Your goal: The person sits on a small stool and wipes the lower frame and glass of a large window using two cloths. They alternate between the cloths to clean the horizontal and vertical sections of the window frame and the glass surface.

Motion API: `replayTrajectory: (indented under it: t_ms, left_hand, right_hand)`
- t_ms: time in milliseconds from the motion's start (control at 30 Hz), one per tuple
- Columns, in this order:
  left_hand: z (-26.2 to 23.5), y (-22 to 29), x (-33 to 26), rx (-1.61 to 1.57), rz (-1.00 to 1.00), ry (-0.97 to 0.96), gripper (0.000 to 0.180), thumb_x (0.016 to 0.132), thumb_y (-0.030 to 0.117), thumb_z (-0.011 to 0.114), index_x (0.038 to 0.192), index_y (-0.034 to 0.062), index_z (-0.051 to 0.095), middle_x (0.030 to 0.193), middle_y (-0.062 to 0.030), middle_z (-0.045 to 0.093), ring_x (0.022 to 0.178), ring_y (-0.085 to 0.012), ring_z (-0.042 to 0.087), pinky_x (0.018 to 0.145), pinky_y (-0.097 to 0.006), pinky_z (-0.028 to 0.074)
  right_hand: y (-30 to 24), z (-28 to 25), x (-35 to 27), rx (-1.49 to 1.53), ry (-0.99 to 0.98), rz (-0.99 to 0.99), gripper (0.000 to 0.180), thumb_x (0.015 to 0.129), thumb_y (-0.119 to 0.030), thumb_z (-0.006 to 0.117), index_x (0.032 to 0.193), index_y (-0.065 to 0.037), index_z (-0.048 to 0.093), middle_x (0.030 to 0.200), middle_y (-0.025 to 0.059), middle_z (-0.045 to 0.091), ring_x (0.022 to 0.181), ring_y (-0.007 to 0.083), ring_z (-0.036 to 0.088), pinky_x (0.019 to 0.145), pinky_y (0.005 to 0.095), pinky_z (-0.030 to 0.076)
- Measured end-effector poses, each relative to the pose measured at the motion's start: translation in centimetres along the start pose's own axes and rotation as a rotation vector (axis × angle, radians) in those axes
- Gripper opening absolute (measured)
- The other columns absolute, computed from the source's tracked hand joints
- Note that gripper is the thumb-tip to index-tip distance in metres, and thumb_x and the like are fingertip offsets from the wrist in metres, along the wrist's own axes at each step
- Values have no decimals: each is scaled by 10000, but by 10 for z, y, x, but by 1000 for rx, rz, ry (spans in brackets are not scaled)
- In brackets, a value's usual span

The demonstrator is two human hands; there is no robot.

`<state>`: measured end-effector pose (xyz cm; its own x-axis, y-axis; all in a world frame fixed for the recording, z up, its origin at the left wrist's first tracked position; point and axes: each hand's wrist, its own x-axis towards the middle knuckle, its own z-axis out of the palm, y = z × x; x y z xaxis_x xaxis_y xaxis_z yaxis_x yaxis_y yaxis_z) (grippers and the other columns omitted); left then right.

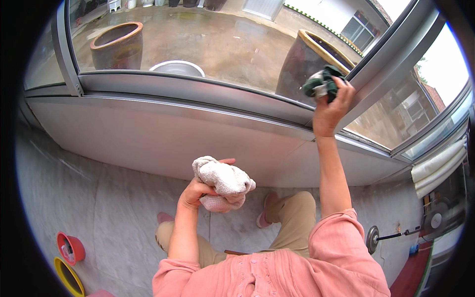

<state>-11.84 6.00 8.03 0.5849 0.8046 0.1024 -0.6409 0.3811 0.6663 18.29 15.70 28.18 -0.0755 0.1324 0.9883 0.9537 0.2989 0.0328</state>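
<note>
Wiping of the window pane (222,49) appears under way; finished and remaining areas cannot be distinguished. A bundled white towel (225,178) is clamped in the left grip (191,193); a dark green cloth (320,84) is clamped in the right grip (335,110) near the pane's lower-right corner.

The towel (225,179) is white, the rag (319,85) dark green.

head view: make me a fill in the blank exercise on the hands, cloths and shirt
The dark cloth in the right hand is coloured ____.
The left hand, with a pale cloth, sits ____ in the picture than the right hand.
The red bucket stands beside a ____ one.
The person's shirt is ____.

Missing words: green; lower; yellow; pink
</note>
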Motion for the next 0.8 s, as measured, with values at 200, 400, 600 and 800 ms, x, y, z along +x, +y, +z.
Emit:
replayTrajectory:
  t_ms: [200, 400, 600, 800]
  left_hand:
    - [-10, 0, -2, -53, 39, -34, 894, 562, -48, 663, 1449, -28, 543, 1353, -141, 662, 1265, -276, 628, 1135, -396, 464]
    - [-7, 0, -3, -45, 38, -24, 811, 592, -57, 677, 1398, -27, 588, 1388, -143, 643, 1272, -293, 623, 1140, -410, 459]
    - [-4, -3, -6, -20, 79, 110, 840, 549, -4, 687, 1383, -37, 595, 1342, -142, 667, 1248, -277, 629, 1116, -374, 474]
    - [-26, -15, -11, -80, 77, 172, 723, 614, -72, 657, 1330, 23, 628, 1280, -119, 681, 1217, -286, 635, 1090, -419, 497]
  right_hand:
    - [4, -18, -29, 138, -366, -11, 520, 634, 78, 780, 1103, -102, 650, 1150, 134, 616, 1066, 370, 618, 918, 460, 533]
    - [-32, 3, -40, 24, -294, -44, 543, 654, 46, 784, 1150, -117, 633, 1205, 128, 580, 1097, 369, 600, 913, 462, 527]
    - [-19, 1, -8, 86, -213, -94, 525, 651, 70, 755, 1129, -132, 670, 1153, 139, 619, 1147, 363, 596, 974, 465, 496]
    - [-38, 17, -5, -46, -231, -217, 595, 679, -15, 782, 1232, -192, 653, 1376, 136, 529, 1260, 370, 498, 1037, 508, 414]
